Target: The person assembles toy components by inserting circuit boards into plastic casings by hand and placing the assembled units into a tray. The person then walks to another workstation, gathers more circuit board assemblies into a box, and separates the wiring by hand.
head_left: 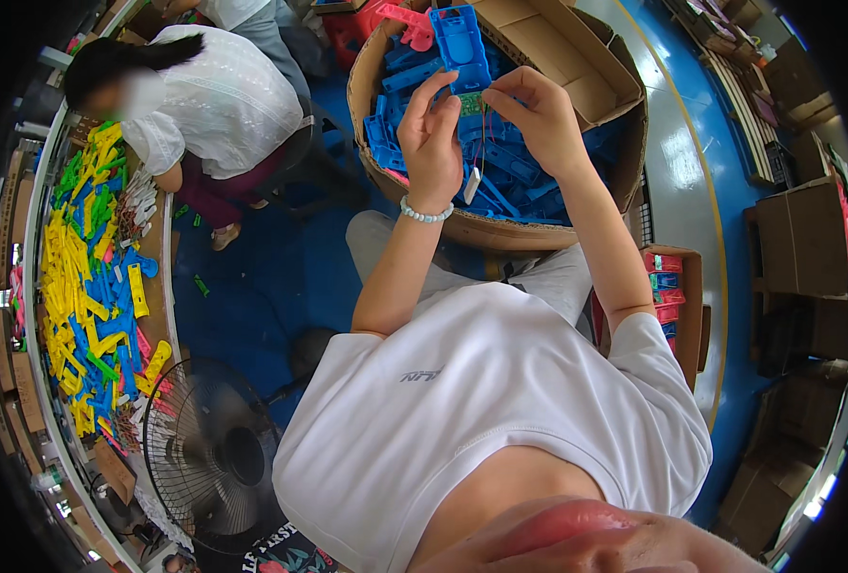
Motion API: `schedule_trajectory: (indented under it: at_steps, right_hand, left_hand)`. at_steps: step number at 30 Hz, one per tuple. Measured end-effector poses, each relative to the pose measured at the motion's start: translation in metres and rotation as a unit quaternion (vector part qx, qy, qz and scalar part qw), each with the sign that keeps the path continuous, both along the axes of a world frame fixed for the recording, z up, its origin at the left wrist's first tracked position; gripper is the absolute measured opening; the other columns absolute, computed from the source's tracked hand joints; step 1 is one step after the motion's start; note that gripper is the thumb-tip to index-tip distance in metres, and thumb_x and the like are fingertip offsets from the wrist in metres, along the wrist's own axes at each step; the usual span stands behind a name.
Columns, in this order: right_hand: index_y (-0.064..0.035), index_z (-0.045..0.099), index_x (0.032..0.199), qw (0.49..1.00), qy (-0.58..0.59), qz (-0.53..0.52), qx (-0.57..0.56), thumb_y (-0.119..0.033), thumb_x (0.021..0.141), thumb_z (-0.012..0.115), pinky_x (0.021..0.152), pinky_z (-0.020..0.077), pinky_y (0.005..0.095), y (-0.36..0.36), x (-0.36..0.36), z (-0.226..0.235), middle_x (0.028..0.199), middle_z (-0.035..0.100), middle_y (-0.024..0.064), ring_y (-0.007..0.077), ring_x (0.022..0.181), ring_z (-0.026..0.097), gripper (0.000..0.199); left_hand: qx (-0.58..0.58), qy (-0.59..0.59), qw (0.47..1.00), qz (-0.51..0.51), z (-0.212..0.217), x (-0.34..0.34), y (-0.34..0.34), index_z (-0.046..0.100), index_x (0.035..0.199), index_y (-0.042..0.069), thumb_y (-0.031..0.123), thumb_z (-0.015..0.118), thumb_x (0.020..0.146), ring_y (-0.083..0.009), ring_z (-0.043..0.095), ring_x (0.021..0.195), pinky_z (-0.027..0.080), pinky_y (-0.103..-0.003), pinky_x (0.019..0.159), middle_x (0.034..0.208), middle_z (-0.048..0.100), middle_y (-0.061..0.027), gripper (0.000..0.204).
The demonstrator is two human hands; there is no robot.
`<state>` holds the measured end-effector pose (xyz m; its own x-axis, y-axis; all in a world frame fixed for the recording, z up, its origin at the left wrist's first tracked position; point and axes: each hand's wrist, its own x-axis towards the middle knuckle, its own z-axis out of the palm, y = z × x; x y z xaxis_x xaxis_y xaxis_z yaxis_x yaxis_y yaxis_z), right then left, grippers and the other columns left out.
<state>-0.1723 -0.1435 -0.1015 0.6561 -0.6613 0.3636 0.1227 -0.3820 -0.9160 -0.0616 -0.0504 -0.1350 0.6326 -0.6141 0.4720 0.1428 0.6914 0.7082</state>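
Above the open carton, a small green circuit board (471, 104) sits between my two hands. My left hand (432, 153) is closed, with thumb and finger pinching the board's left side. The fingertips of my right hand (541, 115) pinch its right edge, where thin wires come off. From these wires hangs a small white flat part (472, 185). A blue plastic housing (460, 46) lies just beyond the board, close to my left fingertips; I cannot tell whether they touch it. More blue housings (515, 172) fill the carton (500, 231) below my hands.
A red housing (410, 27) lies at the carton's far side. On the left, a person in white (223, 95) bends over a bench heaped with coloured plastic parts (66, 277). A fan (219, 454) stands near left; a smaller box of red and blue parts (693, 306) is at right.
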Motion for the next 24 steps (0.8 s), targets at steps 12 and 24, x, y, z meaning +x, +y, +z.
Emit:
schedule_trajectory:
  at_steps: [12, 24]
  right_hand:
    - [-0.0007, 0.064, 0.098, 0.999, -0.043, -0.002, 0.016, -0.010, 0.084, 0.072, 0.083, 0.0486, 0.0317, 0.015, 0.002, -0.003, 0.089, 0.068, 0.0051, 0.0138, 0.092, 0.065, 0.019]
    - [0.0017, 0.064, 0.098, 0.999, -0.028, 0.011, 0.040, -0.007, 0.085, 0.070, 0.079, 0.0492, 0.0278, 0.021, 0.009, 0.009, 0.090, 0.068, 0.0062, 0.0122, 0.089, 0.063, 0.017]
  left_hand:
    - [-0.023, 0.029, 0.998, 0.047, 0.002, -0.004, 0.013, 0.063, 0.116, -0.002, -0.002, 0.060, 0.091, -0.0079, 0.058, 0.097, 0.046, -0.021, 0.085, 0.121, 0.061, -0.0099, 0.024]
    - [-0.020, 0.024, 0.997, 0.068, 0.007, 0.000, 0.019, 0.063, 0.116, -0.002, -0.003, 0.057, 0.092, -0.0077, 0.059, 0.100, 0.046, -0.021, 0.084, 0.119, 0.062, -0.0094, 0.024]
